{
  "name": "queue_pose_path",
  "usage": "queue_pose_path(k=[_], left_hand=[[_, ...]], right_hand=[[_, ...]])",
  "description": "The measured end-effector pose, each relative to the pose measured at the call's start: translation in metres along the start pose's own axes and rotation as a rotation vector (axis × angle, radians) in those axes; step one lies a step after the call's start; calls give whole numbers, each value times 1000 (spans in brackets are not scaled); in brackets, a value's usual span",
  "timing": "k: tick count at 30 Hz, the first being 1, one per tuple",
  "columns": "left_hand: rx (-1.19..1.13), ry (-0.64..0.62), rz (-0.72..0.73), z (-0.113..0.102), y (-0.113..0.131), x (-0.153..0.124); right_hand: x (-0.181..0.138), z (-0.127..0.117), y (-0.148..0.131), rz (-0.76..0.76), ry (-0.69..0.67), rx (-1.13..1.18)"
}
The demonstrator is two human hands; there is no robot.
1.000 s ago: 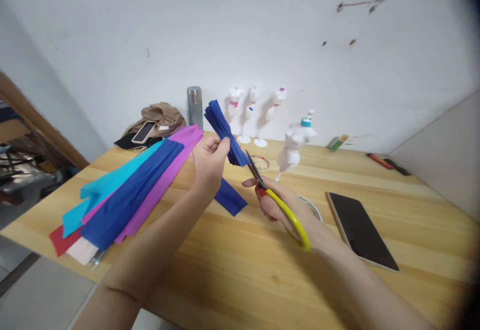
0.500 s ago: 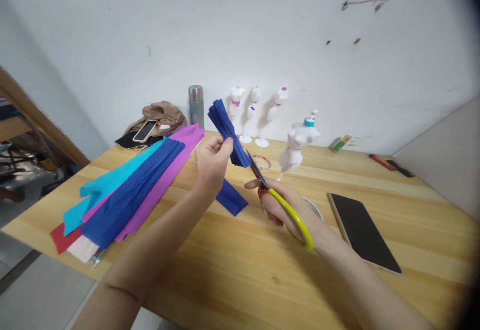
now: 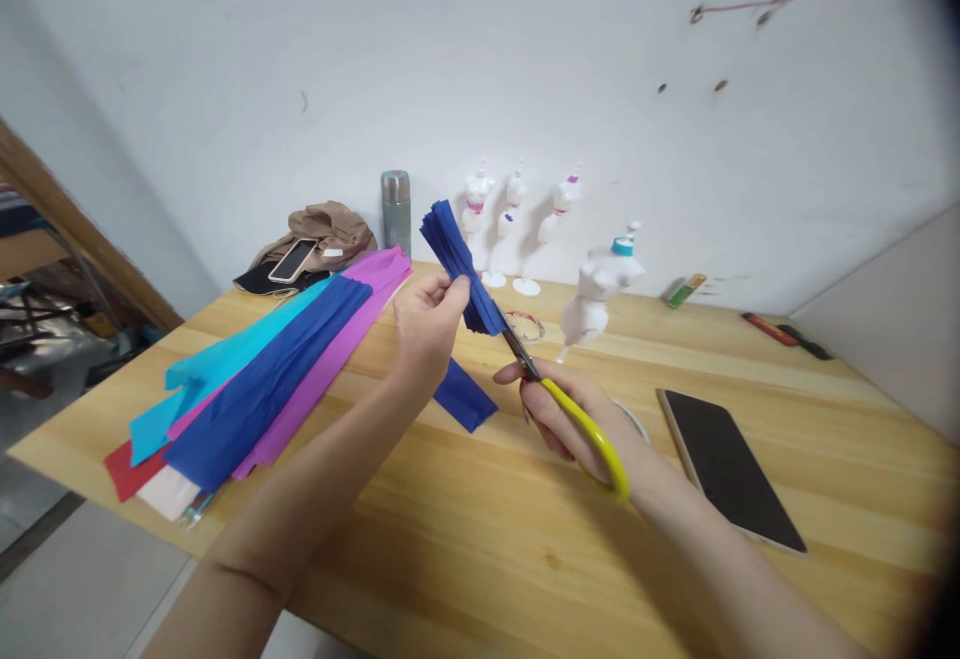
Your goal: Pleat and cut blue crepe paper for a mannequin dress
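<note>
Pinched at its middle, a pleated bundle of dark blue crepe paper point(image 3: 452, 249) is in my left hand point(image 3: 429, 324), raised above the table. My right hand point(image 3: 574, 409) is closed around the yellow-handled scissors point(image 3: 589, 429). The scissor blades reach the lower right end of the bundle, and their tips are hidden there. On the table below lies a loose dark blue piece point(image 3: 466, 396). Sheets in turquoise point(image 3: 247, 339), dark blue point(image 3: 277, 369) and purple point(image 3: 315, 389) are spread left of my left hand.
Several small white mannequins stand along the wall, the nearest mannequin point(image 3: 604, 279) having a turquoise neckband. A black tablet point(image 3: 731, 464) lies at right. Behind the sheets are a thermos point(image 3: 396, 214), a phone point(image 3: 292, 261) and brown cloth point(image 3: 330, 229).
The scissor blades have closed together at the lower end of the blue bundle. Both hands hold nearly the same positions, and the view has shifted slightly.
</note>
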State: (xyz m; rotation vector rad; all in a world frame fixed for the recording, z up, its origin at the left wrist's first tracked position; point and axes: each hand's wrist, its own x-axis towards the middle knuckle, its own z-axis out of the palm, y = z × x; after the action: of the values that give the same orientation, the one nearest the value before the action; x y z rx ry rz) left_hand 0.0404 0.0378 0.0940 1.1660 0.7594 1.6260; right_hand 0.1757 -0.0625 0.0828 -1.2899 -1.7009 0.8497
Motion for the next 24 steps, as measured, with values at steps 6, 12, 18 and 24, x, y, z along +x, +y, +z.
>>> queue_pose_path(k=[6,12,18,24], left_hand=[[19,-13,-10,0,2,-1],[7,-12,-7,1,0,-1],[2,-20,-21,1,1,-1],[24,-50,-17,1,-2,-3]], right_hand=[[1,2,3,-15,25,-1],[2,1,2,-26,-4,-68],[-2,-1,-2,7,-44,-23],[-1,-1,-2,73,-85,61]])
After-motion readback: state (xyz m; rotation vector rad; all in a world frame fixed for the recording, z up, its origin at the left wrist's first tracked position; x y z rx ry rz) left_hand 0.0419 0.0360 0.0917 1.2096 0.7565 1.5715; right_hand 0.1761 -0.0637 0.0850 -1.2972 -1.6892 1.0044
